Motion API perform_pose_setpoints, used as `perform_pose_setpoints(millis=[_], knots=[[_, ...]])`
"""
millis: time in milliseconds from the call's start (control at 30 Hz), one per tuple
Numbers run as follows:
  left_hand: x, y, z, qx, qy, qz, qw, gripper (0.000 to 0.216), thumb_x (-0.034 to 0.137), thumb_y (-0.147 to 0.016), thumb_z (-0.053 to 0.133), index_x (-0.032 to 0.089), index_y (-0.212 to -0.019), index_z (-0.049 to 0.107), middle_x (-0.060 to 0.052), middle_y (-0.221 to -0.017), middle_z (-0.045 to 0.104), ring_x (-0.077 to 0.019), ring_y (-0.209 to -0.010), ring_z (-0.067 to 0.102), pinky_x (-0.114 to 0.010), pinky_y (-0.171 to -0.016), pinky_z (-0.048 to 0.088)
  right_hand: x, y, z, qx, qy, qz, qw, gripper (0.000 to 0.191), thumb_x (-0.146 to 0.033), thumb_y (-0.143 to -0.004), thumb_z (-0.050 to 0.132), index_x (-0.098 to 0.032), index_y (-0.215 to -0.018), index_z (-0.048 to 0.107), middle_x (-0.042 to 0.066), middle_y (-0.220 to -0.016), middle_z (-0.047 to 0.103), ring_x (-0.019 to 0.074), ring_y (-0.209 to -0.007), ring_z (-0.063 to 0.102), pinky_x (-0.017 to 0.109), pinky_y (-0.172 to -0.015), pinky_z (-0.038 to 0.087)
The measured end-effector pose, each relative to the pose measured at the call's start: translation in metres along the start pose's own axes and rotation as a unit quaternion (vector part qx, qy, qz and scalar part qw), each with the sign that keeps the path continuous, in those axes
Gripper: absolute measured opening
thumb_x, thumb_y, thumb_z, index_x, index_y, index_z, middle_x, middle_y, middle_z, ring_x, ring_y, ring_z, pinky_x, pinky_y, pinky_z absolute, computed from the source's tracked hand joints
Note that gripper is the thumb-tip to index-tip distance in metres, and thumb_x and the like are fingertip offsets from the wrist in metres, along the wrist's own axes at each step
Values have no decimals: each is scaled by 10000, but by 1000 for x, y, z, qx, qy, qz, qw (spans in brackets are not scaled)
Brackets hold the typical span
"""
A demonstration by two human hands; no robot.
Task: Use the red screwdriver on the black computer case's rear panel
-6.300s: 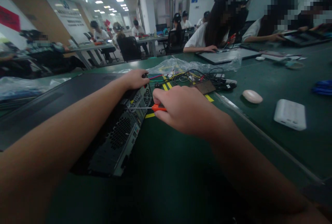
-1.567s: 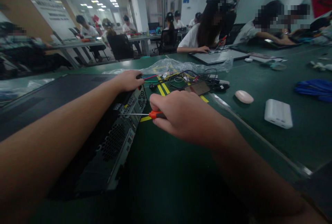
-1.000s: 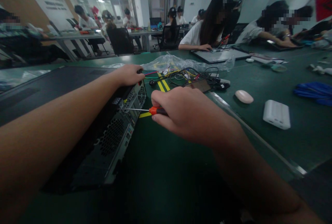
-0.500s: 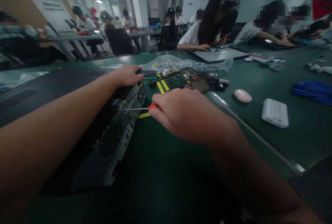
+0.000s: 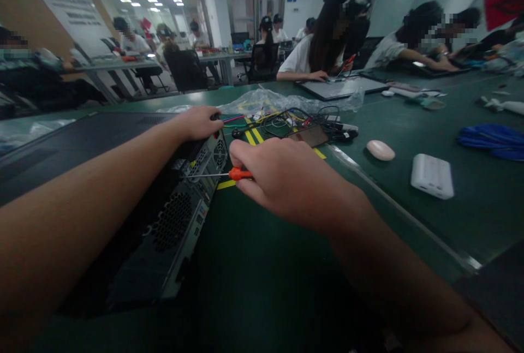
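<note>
A black desktop computer case [image 5: 98,129] lies on its side at the left, its metal back panel with vents and ports facing right. My left hand [image 5: 200,122] grips the far rear corner of the case, fingers bent over its edge. An orange-handled screwdriver [image 5: 236,173] is held in my right hand [image 5: 282,178], which is closed round the handle. Its thin shaft points left, and the tip meets the upper edge of the back panel. Whether a screw sits under the tip is too dark to tell.
Beyond my right hand lie tangled cables [image 5: 295,121] and clear plastic wrap [image 5: 262,97]. To the right are a pale oval case [image 5: 380,150], a white block-shaped device [image 5: 432,175] and a blue cable bundle [image 5: 491,141]. Across the green table [image 5: 262,282], a person [image 5: 319,53] works on a flat panel.
The camera view has shifted slightly. My right hand has changed its hold a little, with the thumb side opening and more of the orange handle showing; the left hand stays on the case.
</note>
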State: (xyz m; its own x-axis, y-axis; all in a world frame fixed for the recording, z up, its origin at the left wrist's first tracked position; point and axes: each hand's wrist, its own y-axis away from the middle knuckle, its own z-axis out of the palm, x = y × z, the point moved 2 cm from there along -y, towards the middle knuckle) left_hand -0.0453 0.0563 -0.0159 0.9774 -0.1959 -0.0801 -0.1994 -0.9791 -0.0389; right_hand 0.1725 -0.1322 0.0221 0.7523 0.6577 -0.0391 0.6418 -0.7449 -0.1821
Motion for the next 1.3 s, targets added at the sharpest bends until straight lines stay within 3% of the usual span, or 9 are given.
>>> perform_pose_setpoints(millis=[167,533,1067,1300], knots=[[-1,-1,0,1,-13,1,1000,725,495,-1022,439,204,-1654,644,-114,-1624,723,-318,-1479,664,-357,-1191,511,1,1,-1,1,-5,-6,1000,153,-223,-1099,541,-181,-1115,687,105,-955,805,267,-919,754,370,-660,249],[2,2,-2,-4,-11,-7,1000,747,480,-1028,431,165,-1680,614,-142,-1638,709,-320,-1478,674,-355,-1199,511,0,0,-1,0,-5,-4,1000,134,-232,-1090,564,-178,-1092,686,94,-909,785,254,-882,740,365,-649,234],[1,2,-2,-1,-15,-4,1000,724,490,-1030,443,200,-1666,634,-114,-1627,723,-313,-1481,669,-355,-1194,513,1,0,-2,-6,-1,2,1000,147,-282,-1093,593,-192,-1132,702,95,-943,808,264,-882,727,366,-680,288],[-1,-1,1,4,3,-3,1000,735,479,-1000,475,175,-1646,652,-147,-1613,727,-354,-1462,681,-401,-1196,519,2,1,-2,-6,-2,1,1000,152,-272,-1099,570,-187,-1099,696,98,-919,794,262,-862,726,366,-654,253]])
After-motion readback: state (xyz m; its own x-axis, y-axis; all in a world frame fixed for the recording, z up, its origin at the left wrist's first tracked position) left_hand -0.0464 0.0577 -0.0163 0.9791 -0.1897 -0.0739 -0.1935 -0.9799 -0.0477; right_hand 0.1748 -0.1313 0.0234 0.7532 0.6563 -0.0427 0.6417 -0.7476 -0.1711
